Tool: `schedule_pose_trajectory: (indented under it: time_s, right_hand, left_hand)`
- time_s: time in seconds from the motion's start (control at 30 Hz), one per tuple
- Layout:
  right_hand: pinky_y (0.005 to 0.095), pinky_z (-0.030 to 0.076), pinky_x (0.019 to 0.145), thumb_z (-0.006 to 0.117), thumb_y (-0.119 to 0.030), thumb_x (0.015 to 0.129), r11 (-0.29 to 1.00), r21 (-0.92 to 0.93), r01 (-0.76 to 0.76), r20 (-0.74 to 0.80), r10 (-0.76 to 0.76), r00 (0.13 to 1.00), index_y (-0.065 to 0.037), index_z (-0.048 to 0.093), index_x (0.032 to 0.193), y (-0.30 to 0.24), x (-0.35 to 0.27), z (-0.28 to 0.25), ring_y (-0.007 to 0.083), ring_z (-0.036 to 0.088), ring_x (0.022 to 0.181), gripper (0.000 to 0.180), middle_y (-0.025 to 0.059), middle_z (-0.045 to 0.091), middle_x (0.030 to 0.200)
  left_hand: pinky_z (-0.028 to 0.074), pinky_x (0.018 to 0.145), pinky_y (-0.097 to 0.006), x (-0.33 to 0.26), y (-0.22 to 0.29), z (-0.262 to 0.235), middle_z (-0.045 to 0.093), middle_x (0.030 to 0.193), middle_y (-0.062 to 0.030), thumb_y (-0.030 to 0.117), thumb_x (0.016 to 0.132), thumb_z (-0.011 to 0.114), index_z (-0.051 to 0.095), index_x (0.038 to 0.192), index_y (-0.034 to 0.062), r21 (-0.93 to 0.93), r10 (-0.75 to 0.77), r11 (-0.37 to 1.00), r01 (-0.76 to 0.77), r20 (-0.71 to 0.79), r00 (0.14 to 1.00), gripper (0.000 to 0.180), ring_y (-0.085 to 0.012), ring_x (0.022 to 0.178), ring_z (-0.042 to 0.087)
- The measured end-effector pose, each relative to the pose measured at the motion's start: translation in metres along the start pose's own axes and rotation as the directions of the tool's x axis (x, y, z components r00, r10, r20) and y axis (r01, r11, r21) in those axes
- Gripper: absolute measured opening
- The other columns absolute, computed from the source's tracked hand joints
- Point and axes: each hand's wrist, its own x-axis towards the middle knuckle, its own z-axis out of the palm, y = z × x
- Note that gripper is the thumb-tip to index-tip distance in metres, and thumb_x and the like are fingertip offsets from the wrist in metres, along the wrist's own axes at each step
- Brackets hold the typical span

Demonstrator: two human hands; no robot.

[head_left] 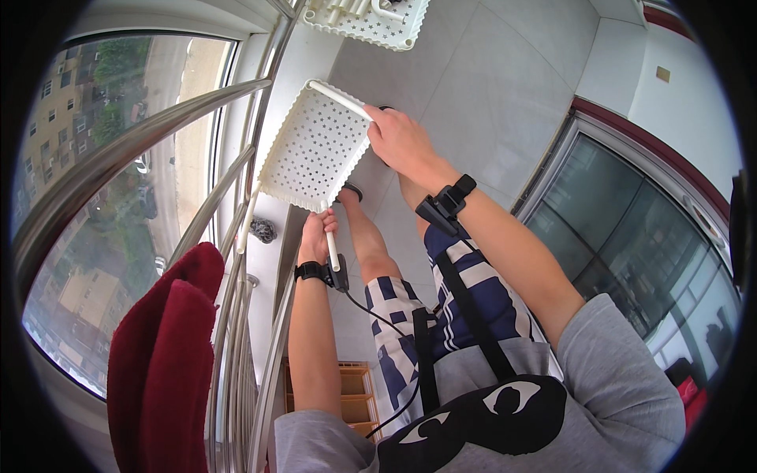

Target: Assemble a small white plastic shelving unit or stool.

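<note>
A white plastic shelf tray [314, 146] with star-shaped holes and a scalloped rim is held up in front of me, tilted. White tubes stick out at its corners: one tube [339, 99] runs along the far side, another tube [250, 217] sits at the left. My right hand [400, 142] is closed at the tray's far right corner, at the end of the far tube. Lower down, my left hand [317, 230] is closed around a short white tube [333, 252] at the near corner. My fingers partly hide both corners.
A second star-holed tray [378, 27] bearing several white tubes lies at the top. Metal railings [221, 197] run along the window on the left, with a red cloth [169, 363] over them. A steel-wool-like ball [262, 230] rests on the ledge. A wooden rack [355, 394] stands below.
</note>
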Motion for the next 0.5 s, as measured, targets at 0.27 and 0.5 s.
schedule_pose_trajectory:
  time_s: [0.27,0.5]
  right_hand:
    - [0.0485,0.050,0.067,0.049,-0.012,0.087,0.982,-0.177,0.065,0.052,-0.056,0.997,-0.004,0.061,0.115,-0.011,0.013,-0.013,0.0387,0.063,0.078,0.031,0.0200,0.064,0.092]
    - [0.0383,0.050,0.053,0.062,-0.005,0.075,0.795,-0.467,0.387,0.269,-0.290,0.919,-0.005,0.069,0.088,-0.078,0.050,-0.051,0.0297,0.068,0.069,0.015,0.0118,0.067,0.076]
  left_hand:
    - [0.032,0.038,-0.017,-0.002,-0.001,0.006,0.045,0.081,-0.0044,0.003,0.099,0.036,0.035,0.102,0.0004,0.048,-0.007,0.999,0.006,0.037,0.999,0.004,-0.0055,0.053,0.036]
    - [0.037,0.041,-0.018,-0.008,-0.003,0.013,0.050,0.083,-0.0059,0.002,0.098,0.037,0.036,0.104,0.0022,0.096,0.015,0.995,-0.014,-0.010,1.000,0.007,-0.0060,0.055,0.041]
